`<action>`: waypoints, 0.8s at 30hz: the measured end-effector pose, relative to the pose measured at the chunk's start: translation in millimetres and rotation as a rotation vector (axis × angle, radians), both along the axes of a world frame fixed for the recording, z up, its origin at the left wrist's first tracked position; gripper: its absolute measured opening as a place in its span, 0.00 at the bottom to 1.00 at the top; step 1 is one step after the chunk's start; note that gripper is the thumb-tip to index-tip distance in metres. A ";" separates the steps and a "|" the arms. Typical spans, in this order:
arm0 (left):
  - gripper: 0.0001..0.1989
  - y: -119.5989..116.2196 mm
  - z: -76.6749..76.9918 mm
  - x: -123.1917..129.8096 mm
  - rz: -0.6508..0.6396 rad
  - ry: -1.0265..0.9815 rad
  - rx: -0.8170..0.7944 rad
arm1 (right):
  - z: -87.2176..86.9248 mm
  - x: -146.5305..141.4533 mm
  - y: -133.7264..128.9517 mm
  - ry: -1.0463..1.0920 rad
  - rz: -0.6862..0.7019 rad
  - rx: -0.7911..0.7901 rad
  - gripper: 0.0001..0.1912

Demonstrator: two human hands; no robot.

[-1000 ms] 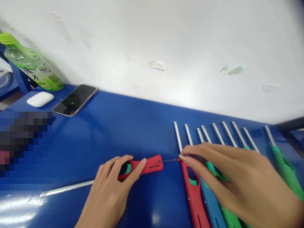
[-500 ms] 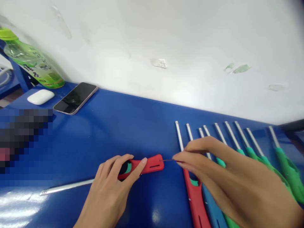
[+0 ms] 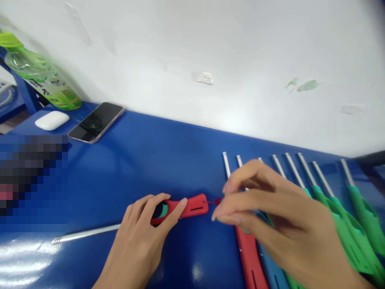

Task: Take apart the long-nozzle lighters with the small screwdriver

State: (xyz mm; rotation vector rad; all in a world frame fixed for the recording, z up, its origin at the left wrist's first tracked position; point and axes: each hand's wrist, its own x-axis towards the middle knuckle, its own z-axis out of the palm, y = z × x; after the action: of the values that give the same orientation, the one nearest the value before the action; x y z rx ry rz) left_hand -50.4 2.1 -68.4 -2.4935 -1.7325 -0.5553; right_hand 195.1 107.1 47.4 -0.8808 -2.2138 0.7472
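My left hand (image 3: pixel 141 230) is wrapped round a red long-nosed lighter (image 3: pixel 192 206), pressing it to the blue table. The lighter's silver nozzle (image 3: pixel 87 235) points left, and a green trigger shows between my fingers. From the small hole at the handle's right end runs a thin red cord (image 3: pixel 211 202). My right hand (image 3: pixel 276 212) is closed at the cord's other end, where a small dark red piece (image 3: pixel 218 201) shows by the fingertips. Under and behind my right hand lies another red lighter (image 3: pixel 251 257), partly hidden, beside a blue lighter (image 3: pixel 272 261).
Several green lighters (image 3: pixel 363 220) lie in a row at the right. A phone (image 3: pixel 96 122), a white case (image 3: pixel 52 120) and a green bottle (image 3: pixel 45 76) stand or lie at the back left. A white wall (image 3: pixel 168 60) closes off the table's far edge.
My right hand has shifted slightly, its index finger lifting and its fingers opening a little; the dark red piece now shows. My left hand and the lighter stay put.
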 end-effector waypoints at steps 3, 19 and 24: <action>0.43 0.2 -2.3 -2.1 -0.019 0.027 -0.020 | -5.5 2.7 5.1 0.081 -0.063 -0.046 0.13; 0.41 0.6 0.8 -2.0 -0.016 0.035 -0.045 | -7.4 9.5 12.0 0.136 0.065 -0.186 0.19; 0.39 0.9 2.7 -1.0 -0.021 0.013 -0.028 | -4.2 10.4 13.8 0.121 0.105 -0.239 0.05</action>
State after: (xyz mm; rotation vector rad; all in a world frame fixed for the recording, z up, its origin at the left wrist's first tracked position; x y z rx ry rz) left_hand -51.4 3.0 -65.7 -2.5304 -1.7237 -0.5189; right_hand 205.5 120.9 43.2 -0.8130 -2.1059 1.1034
